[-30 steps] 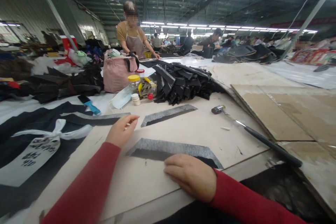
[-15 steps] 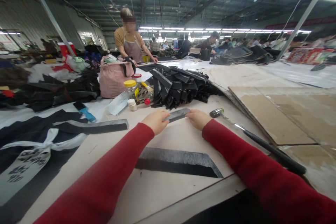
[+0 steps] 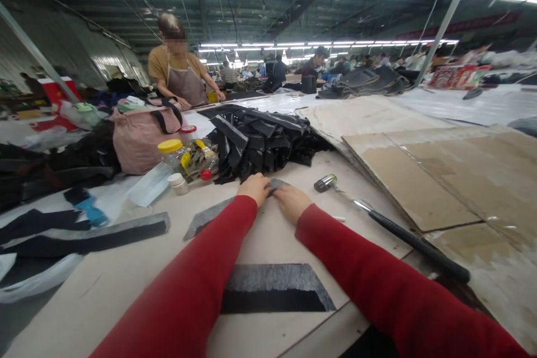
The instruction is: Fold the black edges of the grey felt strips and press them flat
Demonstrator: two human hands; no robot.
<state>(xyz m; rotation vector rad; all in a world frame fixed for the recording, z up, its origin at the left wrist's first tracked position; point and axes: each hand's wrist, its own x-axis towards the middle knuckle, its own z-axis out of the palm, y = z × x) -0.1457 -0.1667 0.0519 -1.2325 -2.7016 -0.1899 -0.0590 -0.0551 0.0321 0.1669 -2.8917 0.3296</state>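
Both my arms in red sleeves reach forward over the table. My left hand (image 3: 253,188) and my right hand (image 3: 291,201) are close together, fingers pressed down on the right end of a long grey fabric strip (image 3: 210,215) that lies flat on the table. Just beyond my hands is a heap of black fabric pieces (image 3: 260,140). A second grey-and-black strip (image 3: 272,288) lies near me, between my arms. A hammer (image 3: 377,215) with a black handle lies to the right of my right hand.
At the left lie another dark strip (image 3: 92,235), a pink bag (image 3: 140,134), a yellow-lidded jar (image 3: 170,151), a face mask (image 3: 145,190) and small bottles. Cardboard sheets (image 3: 419,173) cover the right. A person in an apron (image 3: 180,75) works at the far side.
My hands went from the near strip out to the far grey strip and have come close together at its right end. The view has shifted right.
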